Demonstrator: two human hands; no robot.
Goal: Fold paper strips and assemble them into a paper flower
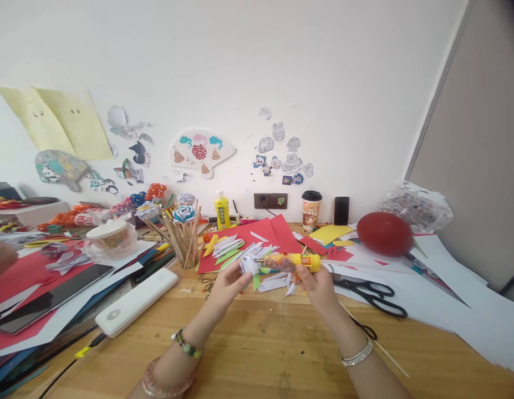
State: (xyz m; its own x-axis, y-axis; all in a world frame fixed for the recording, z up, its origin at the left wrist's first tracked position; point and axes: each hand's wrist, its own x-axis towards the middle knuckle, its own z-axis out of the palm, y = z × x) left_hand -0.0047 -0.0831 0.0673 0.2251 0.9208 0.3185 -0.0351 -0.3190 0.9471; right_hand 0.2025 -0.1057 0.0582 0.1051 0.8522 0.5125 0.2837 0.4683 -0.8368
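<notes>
My left hand [227, 288] pinches a piece made of folded white paper [250, 266] between thumb and fingers. In my right hand [317, 285] lies a yellow stick-shaped glue gun [285, 261] with a patterned middle, held level. Its narrow tip points left and meets or nearly meets the white paper; I cannot tell which. Behind and below my hands are folded white paper strips [277, 282], with green strips [229, 255] among them. Red paper sheets [260, 230] lie under part of this pile. Black-handled scissors [379, 293] rest to the right of my right hand.
Left stand a bundle of wooden sticks [186, 249], a white power bank [136, 302] with cable, and a lidded bowl [111, 238]. Along the wall are a yellow bottle [222, 210], a coffee cup [311, 211] and a phone [341, 210]. A red balloon [385, 234] sits right. Another person's hand [1, 259] shows at left.
</notes>
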